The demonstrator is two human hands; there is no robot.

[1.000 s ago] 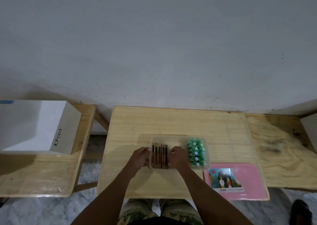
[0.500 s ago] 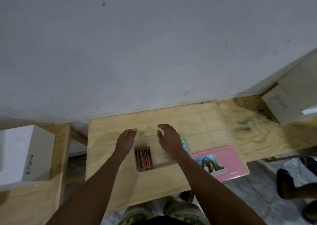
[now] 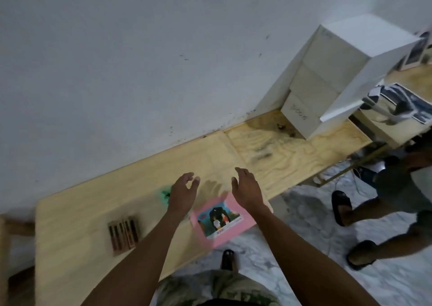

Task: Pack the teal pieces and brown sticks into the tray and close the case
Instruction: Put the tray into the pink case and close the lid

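The brown sticks (image 3: 123, 232) lie side by side in the clear tray, whose walls are too blurred to make out, at the near left of the wooden table (image 3: 98, 203). The teal pieces (image 3: 166, 195) show as a green smear, mostly hidden behind my left hand (image 3: 183, 192). My left hand is held above the table with fingers apart and holds nothing. My right hand (image 3: 246, 190) is likewise spread and empty, just above the far edge of the pink lid (image 3: 222, 219), which carries a picture label.
A stack of white boxes (image 3: 327, 81) stands against the wall at the right on the adjoining table (image 3: 280, 146). Another person's legs and black sandals (image 3: 341, 207) are on the marble floor at the right. My own sandalled foot (image 3: 228, 259) shows below the table edge.
The view has swung to the right and tilted. Both hands have left the tray and moved right, now hovering over the table by the pink lid.
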